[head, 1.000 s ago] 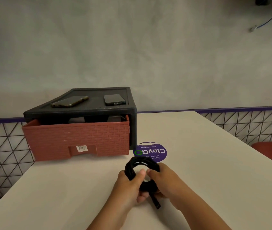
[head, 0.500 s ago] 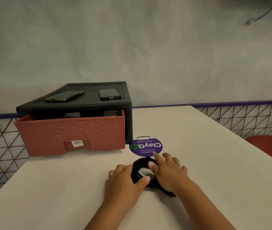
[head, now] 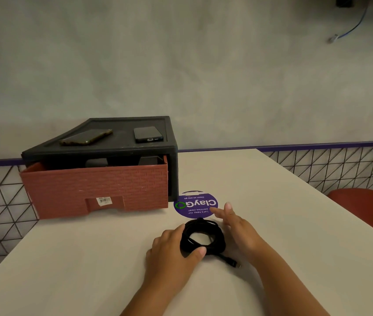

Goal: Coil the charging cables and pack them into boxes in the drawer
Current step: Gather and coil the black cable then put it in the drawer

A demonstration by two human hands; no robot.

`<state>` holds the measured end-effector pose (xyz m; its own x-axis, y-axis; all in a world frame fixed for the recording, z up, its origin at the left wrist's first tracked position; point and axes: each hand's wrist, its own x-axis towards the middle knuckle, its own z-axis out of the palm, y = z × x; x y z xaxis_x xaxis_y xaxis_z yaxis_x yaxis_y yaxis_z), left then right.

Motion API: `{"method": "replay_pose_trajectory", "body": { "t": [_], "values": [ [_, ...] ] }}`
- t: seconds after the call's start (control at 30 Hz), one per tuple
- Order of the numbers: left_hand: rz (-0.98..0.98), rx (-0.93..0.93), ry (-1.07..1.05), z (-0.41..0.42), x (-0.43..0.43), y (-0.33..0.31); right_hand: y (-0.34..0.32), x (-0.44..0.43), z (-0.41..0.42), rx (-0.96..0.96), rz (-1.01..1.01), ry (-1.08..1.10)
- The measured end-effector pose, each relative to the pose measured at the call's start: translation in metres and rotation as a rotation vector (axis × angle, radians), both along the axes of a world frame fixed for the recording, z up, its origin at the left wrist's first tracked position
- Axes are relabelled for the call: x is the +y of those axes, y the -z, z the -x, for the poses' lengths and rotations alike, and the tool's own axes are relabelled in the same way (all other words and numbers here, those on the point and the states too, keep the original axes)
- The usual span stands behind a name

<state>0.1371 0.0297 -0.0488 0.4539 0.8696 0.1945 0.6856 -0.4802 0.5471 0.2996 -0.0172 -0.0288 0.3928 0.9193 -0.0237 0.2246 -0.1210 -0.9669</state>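
While your left hand (head: 173,253) clamps the coiled cable (head: 213,244) to the table (head: 85,270), thumb over its near rim so loops cannot spring, your right hand (head: 238,228) hovers beside it, fingers straight (holding nothing); the drawer (head: 94,190) gapes beyond.

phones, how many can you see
2. The left phone lies angled on the black drawer unit; the right phone lies beside it, nearer the front edge. The red drawer could hide more.

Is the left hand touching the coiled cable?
Touching. Head view: the left hand lays its thumb on the coiled cable at the near rim, fingers against its left side.
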Motion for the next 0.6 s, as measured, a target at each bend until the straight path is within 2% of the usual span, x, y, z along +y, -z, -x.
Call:
{"method": "replay_pose_trajectory", "body": {
  "t": [0.1,0.27,0.6],
  "values": [
    [0.008,-0.062,0.004,0.0004,-0.0008,0.0002,0.0000,-0.0010,0.0021,0.042,-0.002,0.008],
    [0.050,-0.167,-0.006,0.0018,0.0003,0.0015,-0.0005,-0.0022,0.0023,-0.038,-0.016,0.032],
    [0.111,-0.236,-0.001,0.0021,0.0026,0.0027,-0.0003,-0.0012,0.0061,-0.047,0.004,0.016]
  ]
}}
